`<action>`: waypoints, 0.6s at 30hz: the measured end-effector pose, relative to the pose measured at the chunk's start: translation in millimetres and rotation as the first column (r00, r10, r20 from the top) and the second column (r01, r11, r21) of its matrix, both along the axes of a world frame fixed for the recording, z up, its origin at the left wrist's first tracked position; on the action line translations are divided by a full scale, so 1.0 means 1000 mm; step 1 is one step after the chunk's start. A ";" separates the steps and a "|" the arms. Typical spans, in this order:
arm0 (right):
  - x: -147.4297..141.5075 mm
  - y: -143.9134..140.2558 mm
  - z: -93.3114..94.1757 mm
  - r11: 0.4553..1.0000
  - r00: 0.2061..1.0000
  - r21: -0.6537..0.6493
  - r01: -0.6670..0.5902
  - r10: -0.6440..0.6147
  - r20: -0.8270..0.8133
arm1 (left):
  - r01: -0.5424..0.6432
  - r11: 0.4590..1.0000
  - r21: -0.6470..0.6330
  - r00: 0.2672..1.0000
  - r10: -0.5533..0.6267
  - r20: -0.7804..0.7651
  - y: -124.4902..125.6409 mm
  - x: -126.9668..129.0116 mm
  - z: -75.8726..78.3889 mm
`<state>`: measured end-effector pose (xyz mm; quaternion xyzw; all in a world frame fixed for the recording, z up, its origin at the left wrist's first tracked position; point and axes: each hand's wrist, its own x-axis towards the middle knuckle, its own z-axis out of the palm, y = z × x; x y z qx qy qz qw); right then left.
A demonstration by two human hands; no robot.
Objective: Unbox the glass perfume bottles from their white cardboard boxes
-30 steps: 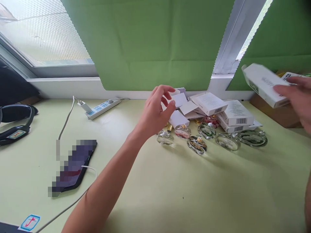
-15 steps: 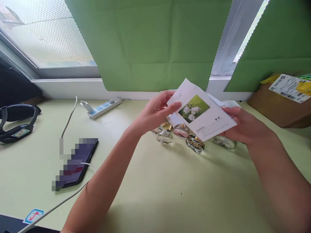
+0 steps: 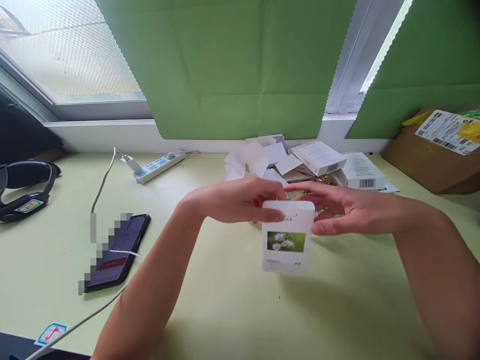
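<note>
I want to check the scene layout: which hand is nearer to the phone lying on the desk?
Left. The left hand grips the white box partway between phone and right hand, which is on the box's far side.

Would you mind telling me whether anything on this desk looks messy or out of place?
Yes: behind both hands, the white boxes and loose card pieces lie in a jumbled, tilted heap by the windowsill. The left hand and right hand hold a flower-printed box upright; it looks undamaged.
</note>
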<state>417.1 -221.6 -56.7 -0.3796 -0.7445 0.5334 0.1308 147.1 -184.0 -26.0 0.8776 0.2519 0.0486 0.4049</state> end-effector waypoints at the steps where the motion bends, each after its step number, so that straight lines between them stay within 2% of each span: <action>1: -0.001 -0.003 0.003 0.999 0.999 0.035 -0.022 0.021 0.046 | 0.044 0.999 -0.004 0.997 -0.044 -0.059 -0.002 0.000 0.002; 3: 0.002 -0.007 0.006 0.993 0.993 0.101 -0.056 0.045 0.108 | 0.104 0.994 -0.027 0.982 -0.107 -0.153 -0.006 0.001 0.002; 5: 0.009 -0.006 0.007 0.985 0.990 0.172 -0.034 0.009 0.142 | 0.118 0.992 -0.041 0.966 -0.125 -0.227 -0.009 0.006 0.001; 7: 0.018 -0.001 0.006 0.970 0.981 0.236 0.066 -0.106 0.160 | 0.104 0.994 -0.031 0.955 -0.108 -0.276 -0.009 0.010 -0.003; 9: 0.026 0.006 0.005 0.924 0.943 0.311 0.221 -0.284 0.174 | 0.089 0.996 0.029 0.950 -0.076 -0.304 -0.009 0.012 -0.006; 11: 0.033 0.012 0.006 0.830 0.853 0.411 0.377 -0.484 0.195 | 0.076 0.990 0.120 0.942 -0.032 -0.334 -0.008 0.013 -0.010; 14: 0.043 0.016 0.009 0.635 0.688 0.562 0.530 -0.709 0.154 | 0.060 0.972 0.225 0.930 0.027 -0.367 -0.006 0.011 -0.015; 16: 0.051 0.016 0.010 0.541 0.631 0.596 0.594 -0.772 0.072 | 0.054 0.966 0.252 0.928 0.044 -0.369 -0.005 0.011 -0.017; 18: 0.057 0.015 0.011 0.496 0.607 0.586 0.640 -0.795 0.010 | 0.060 0.965 0.255 0.922 0.044 -0.384 -0.005 0.012 -0.018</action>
